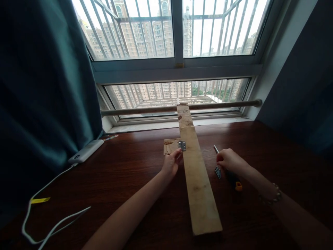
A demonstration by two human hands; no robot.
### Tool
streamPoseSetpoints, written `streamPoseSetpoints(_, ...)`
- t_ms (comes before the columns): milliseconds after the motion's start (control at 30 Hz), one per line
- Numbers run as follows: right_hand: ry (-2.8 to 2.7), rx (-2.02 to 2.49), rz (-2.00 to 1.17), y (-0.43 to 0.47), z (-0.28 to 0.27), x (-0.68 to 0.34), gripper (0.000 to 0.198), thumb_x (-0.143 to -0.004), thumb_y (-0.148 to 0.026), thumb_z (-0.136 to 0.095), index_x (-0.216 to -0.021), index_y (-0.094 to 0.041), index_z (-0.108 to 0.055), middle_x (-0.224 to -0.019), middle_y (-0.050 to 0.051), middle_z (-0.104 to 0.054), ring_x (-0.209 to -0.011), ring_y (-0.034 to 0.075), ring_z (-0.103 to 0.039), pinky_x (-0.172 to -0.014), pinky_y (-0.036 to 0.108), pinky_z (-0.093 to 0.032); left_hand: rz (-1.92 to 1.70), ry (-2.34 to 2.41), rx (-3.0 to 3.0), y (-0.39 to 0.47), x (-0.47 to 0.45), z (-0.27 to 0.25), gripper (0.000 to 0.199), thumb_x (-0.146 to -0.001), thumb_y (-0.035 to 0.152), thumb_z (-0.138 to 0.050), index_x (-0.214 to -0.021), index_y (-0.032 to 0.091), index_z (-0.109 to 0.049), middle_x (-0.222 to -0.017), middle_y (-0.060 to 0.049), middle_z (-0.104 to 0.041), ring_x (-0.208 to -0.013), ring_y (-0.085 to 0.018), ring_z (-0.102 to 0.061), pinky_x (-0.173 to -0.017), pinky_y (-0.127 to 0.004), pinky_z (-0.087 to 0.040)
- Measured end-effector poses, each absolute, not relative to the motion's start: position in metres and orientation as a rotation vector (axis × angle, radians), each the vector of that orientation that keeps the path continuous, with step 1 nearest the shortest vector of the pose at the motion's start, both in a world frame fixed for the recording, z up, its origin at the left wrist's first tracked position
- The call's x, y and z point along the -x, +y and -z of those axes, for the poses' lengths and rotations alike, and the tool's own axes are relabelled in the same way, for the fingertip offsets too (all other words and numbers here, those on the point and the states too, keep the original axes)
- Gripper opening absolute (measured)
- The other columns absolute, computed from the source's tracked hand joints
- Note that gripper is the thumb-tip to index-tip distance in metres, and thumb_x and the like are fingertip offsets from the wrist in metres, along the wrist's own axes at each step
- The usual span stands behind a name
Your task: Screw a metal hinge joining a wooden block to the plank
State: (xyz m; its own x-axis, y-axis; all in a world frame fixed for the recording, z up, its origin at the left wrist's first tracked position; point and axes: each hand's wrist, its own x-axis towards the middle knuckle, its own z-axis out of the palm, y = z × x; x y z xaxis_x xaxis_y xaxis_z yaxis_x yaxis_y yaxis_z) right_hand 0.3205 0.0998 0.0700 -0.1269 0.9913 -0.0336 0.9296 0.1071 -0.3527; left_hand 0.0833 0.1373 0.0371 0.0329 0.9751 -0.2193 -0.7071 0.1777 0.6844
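Note:
A long wooden board (197, 173) lies on the dark table, its far end by the window rail. Beside its left edge is a short wooden piece (169, 146). A metal hinge (182, 145) bridges the two. My left hand (171, 164) is closed, its fingertips pressing the hinge's near edge by the short piece. My right hand (231, 160) hovers over several screws (218, 172), fingertips pinched; whether a screw is between them I cannot make out. A screwdriver (237, 184) with a black and orange handle lies under that hand, partly hidden, its shaft showing beyond the fingers.
A white power strip (86, 151) sits at the table's left edge, with a white cable (53, 178) running toward me. A yellow tag (40, 200) is on the cable. A blue curtain (49, 69) hangs at left. Behind the table, a rail (221, 105) crosses the window.

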Motion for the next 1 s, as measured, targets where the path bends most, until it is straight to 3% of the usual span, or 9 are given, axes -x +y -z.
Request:
streamPoseSetpoints(267, -2.251, 2.143, -0.244, 0.095, -0.056, -0.303, 0.017, -0.070, -0.007, -0.050, -0.070, -0.016, -0.064, -0.075, 0.009, -0.064, -0.070, 0.020, -0.062, -0.053, 0.024, -0.036, -1.347, 0.769, -0.461, 0.136, -0.082, -0.037, 0.015, -0.061, 0.006, -0.065, -0.074, 0.013, -0.061, -0.073, -0.003, -0.067, -0.067, -0.011, -0.062, -0.066, -0.021, -0.048)
streamPoseSetpoints(567, -2.292, 2.157, -0.238, 0.095, -0.047, -0.301, 0.010, -0.074, -0.012, -0.052, -0.075, -0.014, -0.061, -0.081, 0.014, -0.064, -0.077, 0.024, -0.063, -0.056, 0.026, -0.037, -1.348, 0.766, -0.456, 0.135, -0.082, -0.039, 0.019, -0.059, 0.004, -0.066, -0.075, 0.013, -0.061, -0.072, -0.002, -0.067, -0.064, -0.011, -0.061, -0.062, -0.021, -0.048)
streamPoseSetpoints(833, -2.202, 2.159, -0.194, 0.100, -0.039, -0.297, 0.015, -0.070, -0.008, -0.047, -0.069, -0.014, -0.061, -0.077, 0.012, -0.064, -0.071, 0.021, -0.062, -0.053, 0.024, -0.035, -1.345, 0.799, -0.447, 0.135, -0.083, -0.041, 0.021, -0.059, 0.002, -0.065, -0.077, 0.013, -0.062, -0.074, -0.003, -0.067, -0.065, -0.012, -0.062, -0.059, -0.020, -0.047)
streamPoseSetpoints(1000, -1.975, 1.811, -0.209, 0.107, -0.058, -0.293, 0.010, -0.069, -0.017, -0.052, -0.063, -0.016, -0.060, -0.064, 0.003, -0.063, -0.061, 0.014, -0.059, -0.057, 0.022, -0.039, -1.346, 0.781, -0.439, 0.135, -0.083, -0.039, 0.022, -0.059, 0.002, -0.066, -0.078, 0.013, -0.062, -0.076, -0.004, -0.067, -0.067, -0.012, -0.062, -0.062, -0.021, -0.048)
